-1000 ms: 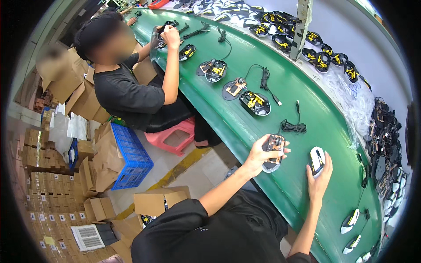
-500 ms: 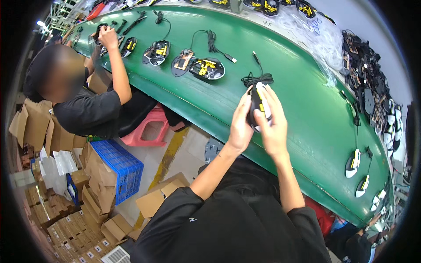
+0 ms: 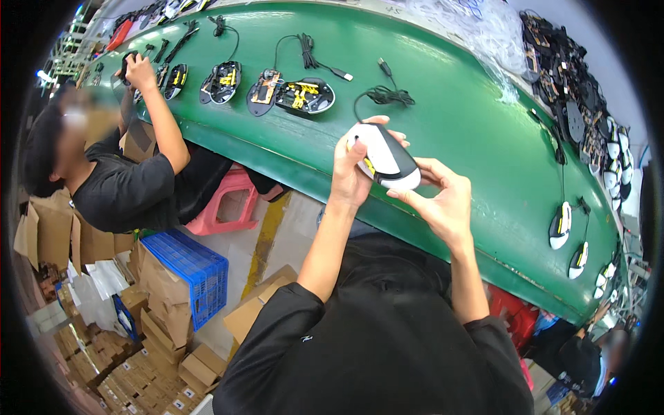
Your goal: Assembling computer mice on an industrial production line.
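A wired computer mouse [image 3: 384,155] with white and black top panels and yellow parts along its side is held above the green bench. My left hand [image 3: 351,169] is closed around it, thumb across the white panel and fingertips showing beyond the black side. At the mouse's rounded white end, thumb and fingers of my right hand [image 3: 446,204] are bent about the edge, tips against it. The mouse's black cable [image 3: 391,95] lies bundled on the bench just beyond, its plug pointing away. The underside of the mouse is hidden.
Opened mice [image 3: 304,95] with yellow inner parts lie left along the green bench [image 3: 470,152]. Finished-looking mice [image 3: 560,225] rest at right. Black parts [image 3: 553,76] and clear plastic bags [image 3: 477,34] line the far side. A co-worker [image 3: 131,173] sits at left by a blue crate [image 3: 207,290].
The mouse has turned in my hands, now showing its white and black top. My left hand has shifted left and up; my right hand has moved to its rounded end. The view has shifted slightly.
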